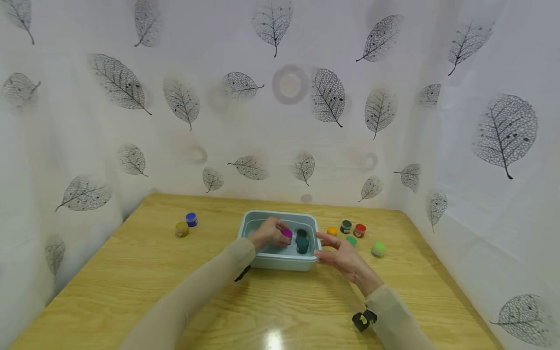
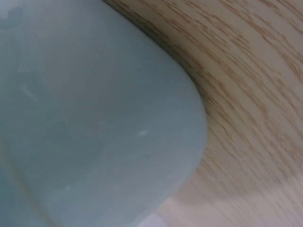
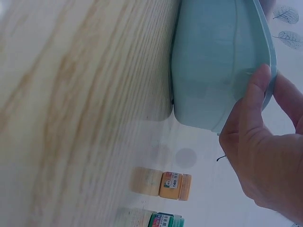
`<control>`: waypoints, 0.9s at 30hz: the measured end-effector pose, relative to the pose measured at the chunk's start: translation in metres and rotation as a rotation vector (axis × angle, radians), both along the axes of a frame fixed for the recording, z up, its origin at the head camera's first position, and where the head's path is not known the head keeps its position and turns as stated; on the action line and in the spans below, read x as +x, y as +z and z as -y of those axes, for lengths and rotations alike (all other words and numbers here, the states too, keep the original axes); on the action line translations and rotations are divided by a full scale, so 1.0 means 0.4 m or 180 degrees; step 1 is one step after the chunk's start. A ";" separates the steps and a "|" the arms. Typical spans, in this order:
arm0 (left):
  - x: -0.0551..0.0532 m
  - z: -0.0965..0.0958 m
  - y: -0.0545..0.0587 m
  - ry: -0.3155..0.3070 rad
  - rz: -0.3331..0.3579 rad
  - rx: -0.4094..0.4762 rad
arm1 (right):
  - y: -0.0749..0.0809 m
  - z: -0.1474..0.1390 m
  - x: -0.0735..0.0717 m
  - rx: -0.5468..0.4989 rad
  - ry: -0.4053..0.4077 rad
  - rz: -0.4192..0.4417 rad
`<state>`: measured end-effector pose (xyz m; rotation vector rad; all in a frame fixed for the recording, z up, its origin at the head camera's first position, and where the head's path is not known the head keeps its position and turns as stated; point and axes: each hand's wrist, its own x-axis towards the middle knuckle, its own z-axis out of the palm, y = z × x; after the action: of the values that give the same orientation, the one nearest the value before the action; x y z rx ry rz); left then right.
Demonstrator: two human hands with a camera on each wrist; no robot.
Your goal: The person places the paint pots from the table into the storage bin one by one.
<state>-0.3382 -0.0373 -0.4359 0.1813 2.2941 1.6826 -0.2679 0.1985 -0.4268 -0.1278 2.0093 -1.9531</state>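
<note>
A pale blue plastic bin (image 1: 280, 264) stands on the wooden table. Inside it, my left hand (image 1: 272, 232) holds a small magenta-topped paint jar (image 1: 287, 234) by its side. Right of that jar, a dark jar (image 1: 301, 235) and a teal jar (image 1: 303, 246) sit on the bin's floor. My right hand (image 1: 345, 257) pinches the bin's right rim between thumb and fingers, which the right wrist view shows close up. Only the bin's outer wall (image 2: 118, 118) and the table appear in the left wrist view, so the left fingers are hidden there.
Right of the bin stand an orange jar (image 1: 332, 231), a dark green jar (image 1: 346, 226), a red jar (image 1: 360, 230), a green jar (image 1: 351, 241) and a lime jar (image 1: 378, 249). A blue jar (image 1: 191, 219) and a yellow jar (image 1: 182, 229) are at the left. A leaf-patterned curtain (image 1: 280, 131) hangs behind.
</note>
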 end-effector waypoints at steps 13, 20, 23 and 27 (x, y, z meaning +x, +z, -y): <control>-0.014 -0.004 -0.003 -0.0092 0.0007 -0.0411 | -0.006 -0.003 -0.001 -0.0033 0.0025 0.0038; -0.015 -0.002 0.007 -0.0150 0.0063 -0.0539 | -0.008 -0.003 -0.003 -0.0057 0.0052 0.0013; -0.016 -0.003 0.008 -0.0169 0.0083 -0.0514 | -0.009 -0.003 -0.004 -0.0053 0.0043 0.0003; -0.018 -0.003 0.006 -0.0177 0.0066 -0.0481 | -0.011 -0.003 -0.004 -0.0037 0.0040 0.0012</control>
<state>-0.3453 -0.0363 -0.4335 0.1923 2.3661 1.4707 -0.2696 0.1998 -0.4311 -0.1390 1.9901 -1.9563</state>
